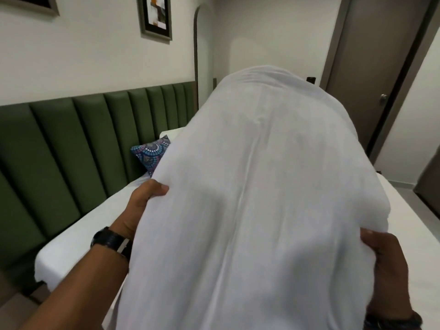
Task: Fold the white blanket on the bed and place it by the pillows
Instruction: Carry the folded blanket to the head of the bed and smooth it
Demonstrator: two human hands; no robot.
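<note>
White blanket [262, 186] is bulging up above the bed [78, 234]; we're gripping its edges with left hand [140, 206] and right hand [390, 265].

free: bare bed sheet [78, 234] on the left | blocked: big white blanket [257, 198] fills the middle | blocked: patterned pillow [153, 152] by the green headboard [59, 139]

A green padded headboard [71, 148] of upright panels runs along the white wall [95, 60] on the left, with two framed pictures [156, 16] hanging above it. At the far right stands a dark brown door [371, 75] with a round knob [383, 96], beside another white wall and pale floor [240, 185].
</note>
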